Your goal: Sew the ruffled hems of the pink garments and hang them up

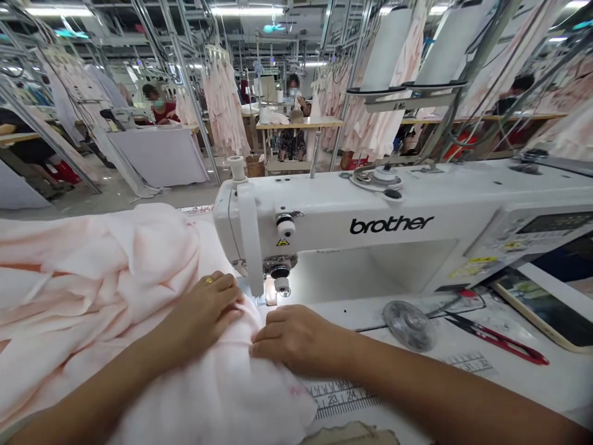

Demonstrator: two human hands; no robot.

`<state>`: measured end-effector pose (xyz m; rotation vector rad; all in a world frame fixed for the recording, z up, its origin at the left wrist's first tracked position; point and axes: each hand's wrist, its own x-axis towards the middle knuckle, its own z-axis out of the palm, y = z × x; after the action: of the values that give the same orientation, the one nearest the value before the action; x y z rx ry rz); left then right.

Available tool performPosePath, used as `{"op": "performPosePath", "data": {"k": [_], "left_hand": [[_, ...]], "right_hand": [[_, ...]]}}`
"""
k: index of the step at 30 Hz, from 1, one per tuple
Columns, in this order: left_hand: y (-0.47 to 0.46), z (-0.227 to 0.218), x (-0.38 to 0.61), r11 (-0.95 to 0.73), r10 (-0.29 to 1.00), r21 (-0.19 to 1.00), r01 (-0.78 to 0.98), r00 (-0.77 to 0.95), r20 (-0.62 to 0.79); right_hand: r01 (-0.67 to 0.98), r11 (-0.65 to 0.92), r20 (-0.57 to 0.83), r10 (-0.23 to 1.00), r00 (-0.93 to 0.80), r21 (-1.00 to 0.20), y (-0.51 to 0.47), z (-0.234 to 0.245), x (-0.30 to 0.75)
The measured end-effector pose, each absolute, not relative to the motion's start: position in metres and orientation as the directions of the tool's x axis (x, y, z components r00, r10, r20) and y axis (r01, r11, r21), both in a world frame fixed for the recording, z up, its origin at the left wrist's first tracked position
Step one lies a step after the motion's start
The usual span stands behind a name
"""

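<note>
The cloth (157, 247) lay on the desk (364, 318), its edge beside the machine's (324, 210) needle area; the step appeared to be seam alignment. The right hand's (296, 340) fingers were clamped on the cloth; the left hand's (217, 307) rested on it, grip indeterminable. The next move called for even, flat feeding.

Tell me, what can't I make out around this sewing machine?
All in the head view:
Pink cloth: cut off by the left edge, partly hidden under the left hand.
Ruler markings: partly covered by the right forearm.
Phone: cut off by the right edge.
Display: text too small, blurred.
</note>
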<state>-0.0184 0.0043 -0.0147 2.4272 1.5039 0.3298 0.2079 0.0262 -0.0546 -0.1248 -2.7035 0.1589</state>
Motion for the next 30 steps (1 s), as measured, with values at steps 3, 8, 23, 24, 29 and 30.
{"op": "performPosePath", "data": {"k": [3, 8, 23, 24, 29, 30], "left_hand": [[0.009, -0.017, -0.02, -0.415, 0.904, 0.334, 0.846, 0.424, 0.049], [0.018, -0.02, -0.009, -0.395, 0.912, 0.346, 0.851, 0.41, 0.032], [0.015, -0.052, -0.012, -0.319, 0.944, 0.155, 0.935, 0.3, 0.134], [0.018, -0.054, -0.012, -0.318, 0.946, 0.158, 0.935, 0.303, 0.115], [0.05, -0.065, -0.017, -0.364, 0.93, 0.182, 0.913, 0.366, 0.026], [0.058, -0.068, -0.02, -0.386, 0.919, 0.202, 0.9, 0.395, -0.003]], "right_hand": [[0.07, 0.994, 0.411, 0.099, -0.906, -0.086, 0.026, -0.053, 0.208], [0.08, 0.997, 0.396, 0.072, -0.915, 0.005, 0.025, -0.049, 0.209], [0.079, 0.993, 0.361, 0.104, -0.927, -0.084, 0.022, -0.053, 0.208], [0.086, 0.993, 0.365, 0.11, -0.924, -0.082, 0.023, -0.054, 0.208], [0.185, 0.976, 0.394, 0.215, -0.894, -0.111, 0.032, -0.054, 0.209], [0.208, 0.971, 0.394, 0.239, -0.888, -0.122, 0.035, -0.054, 0.209]]}}
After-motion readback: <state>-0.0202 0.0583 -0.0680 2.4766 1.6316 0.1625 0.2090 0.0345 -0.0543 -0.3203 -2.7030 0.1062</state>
